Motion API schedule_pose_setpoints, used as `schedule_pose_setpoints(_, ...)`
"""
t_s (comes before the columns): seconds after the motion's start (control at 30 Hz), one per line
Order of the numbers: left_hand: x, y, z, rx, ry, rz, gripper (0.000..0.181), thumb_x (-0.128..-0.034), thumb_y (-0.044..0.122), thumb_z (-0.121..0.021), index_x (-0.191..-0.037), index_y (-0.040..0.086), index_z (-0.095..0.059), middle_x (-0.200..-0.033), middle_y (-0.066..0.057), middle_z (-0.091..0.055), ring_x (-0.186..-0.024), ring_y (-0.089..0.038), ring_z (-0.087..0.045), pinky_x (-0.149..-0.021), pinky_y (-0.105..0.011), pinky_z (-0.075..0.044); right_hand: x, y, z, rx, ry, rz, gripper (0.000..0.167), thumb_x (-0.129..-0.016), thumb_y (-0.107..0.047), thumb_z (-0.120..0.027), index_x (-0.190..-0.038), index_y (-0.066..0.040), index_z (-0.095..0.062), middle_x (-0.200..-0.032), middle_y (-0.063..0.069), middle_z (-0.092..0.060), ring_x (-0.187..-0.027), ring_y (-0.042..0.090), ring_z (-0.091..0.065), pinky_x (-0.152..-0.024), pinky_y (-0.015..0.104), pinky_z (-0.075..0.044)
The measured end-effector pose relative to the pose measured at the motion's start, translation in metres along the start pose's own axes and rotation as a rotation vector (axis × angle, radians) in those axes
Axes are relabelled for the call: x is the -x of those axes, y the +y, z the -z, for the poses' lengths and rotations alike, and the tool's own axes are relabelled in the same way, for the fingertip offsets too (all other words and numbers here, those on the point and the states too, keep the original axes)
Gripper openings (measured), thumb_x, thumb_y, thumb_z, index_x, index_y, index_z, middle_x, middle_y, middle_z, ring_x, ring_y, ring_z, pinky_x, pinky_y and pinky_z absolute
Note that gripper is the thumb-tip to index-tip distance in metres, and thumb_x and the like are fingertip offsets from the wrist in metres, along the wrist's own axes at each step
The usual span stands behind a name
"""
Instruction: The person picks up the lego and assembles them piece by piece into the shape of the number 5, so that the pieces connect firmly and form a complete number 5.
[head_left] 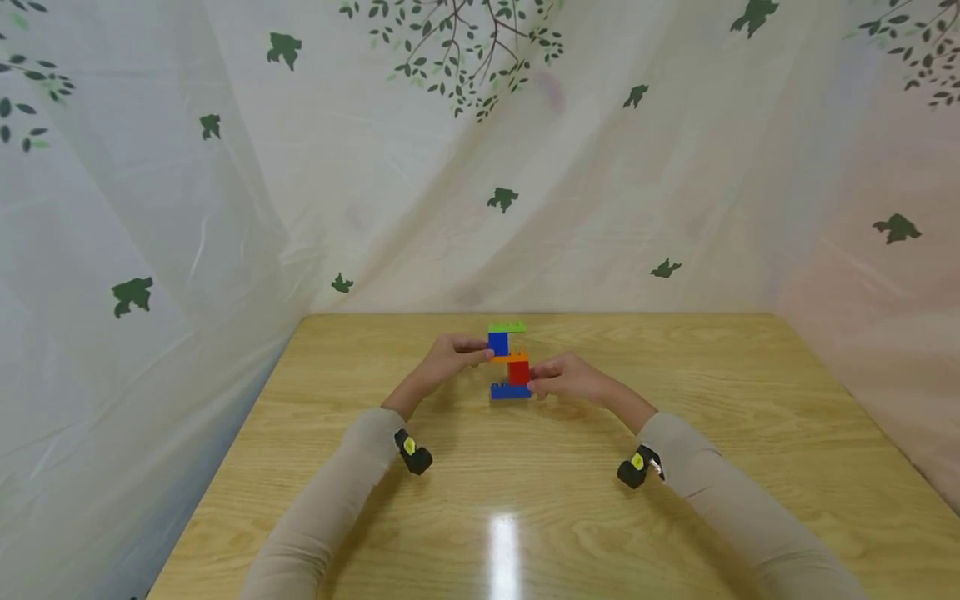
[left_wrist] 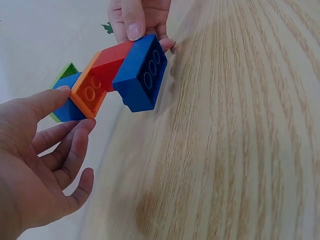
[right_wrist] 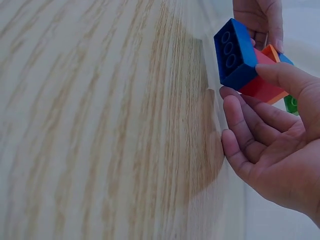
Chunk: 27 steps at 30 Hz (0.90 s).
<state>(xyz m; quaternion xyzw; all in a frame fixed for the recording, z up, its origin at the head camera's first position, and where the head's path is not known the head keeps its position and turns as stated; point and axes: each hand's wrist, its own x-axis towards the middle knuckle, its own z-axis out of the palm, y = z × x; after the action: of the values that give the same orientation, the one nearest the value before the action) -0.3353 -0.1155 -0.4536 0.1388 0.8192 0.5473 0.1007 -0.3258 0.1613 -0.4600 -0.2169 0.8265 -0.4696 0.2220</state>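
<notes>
A stepped stack of toy building bricks is held up off the tabletop, its hollow underside visible in both wrist views. At its bottom is a long blue brick (head_left: 510, 392), with a red brick (head_left: 518, 372) above its right end. An orange plate (left_wrist: 89, 89) comes over the red one, then a smaller blue brick (head_left: 498, 343), and a light green plate (head_left: 507, 327) tops it. My left hand (head_left: 448, 358) pinches the upper blue brick and orange plate between thumb and fingers. From the other side, my right hand (head_left: 573, 377) pinches the red brick and bottom blue brick.
The wooden table (head_left: 525, 475) extends under both forearms, with a bright light reflection near its front. Behind and beside it hangs a pale curtain (head_left: 420, 208) printed with leaves and birds. Each wrist wears a small black camera (head_left: 414, 454).
</notes>
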Motion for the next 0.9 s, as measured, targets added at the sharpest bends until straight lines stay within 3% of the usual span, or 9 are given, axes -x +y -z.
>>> schedule_pose_setpoints(0.27, 0.0034, 0.0045, -0.0012, -0.013, -0.010, 0.010, 0.042, -0.0974, 0.029, -0.070, -0.128, 0.001, -0.069, -0.123, -0.016, -0.072, -0.112, -0.033, -0.066, -0.101, -0.047, -0.052, 0.0009, 0.0003, -0.0004, 0.022, 0.004, -0.008, 0.040, -0.098, -0.025, -0.068, -0.127, 0.003, -0.068, -0.100, 0.013, -0.076, -0.091, 0.018, -0.065, -0.080, 0.032, -0.051)
schedule_pose_setpoints(0.6, -0.0009, -0.0010, -0.0022, -0.034, -0.003, 0.031, 0.041, -0.0969, 0.032, -0.071, -0.128, 0.005, -0.070, -0.121, -0.011, -0.073, -0.107, -0.025, -0.067, -0.098, -0.042, -0.053, 0.0026, -0.0020, -0.0007, 0.020, -0.005, -0.016, 0.039, -0.099, -0.026, -0.067, -0.126, 0.002, -0.068, -0.101, 0.013, -0.076, -0.094, 0.021, -0.065, -0.083, 0.032, -0.050)
schedule_pose_setpoints(0.9, -0.0007, -0.0002, -0.0022, -0.046, -0.013, 0.016, 0.042, -0.0981, 0.031, -0.069, -0.129, 0.002, -0.069, -0.123, -0.015, -0.072, -0.110, -0.030, -0.068, -0.100, -0.045, -0.053, 0.0015, -0.0005, -0.0008, 0.024, -0.007, -0.015, 0.039, -0.099, -0.025, -0.065, -0.127, 0.003, -0.067, -0.101, 0.009, -0.075, -0.095, 0.018, -0.064, -0.091, 0.037, -0.052)
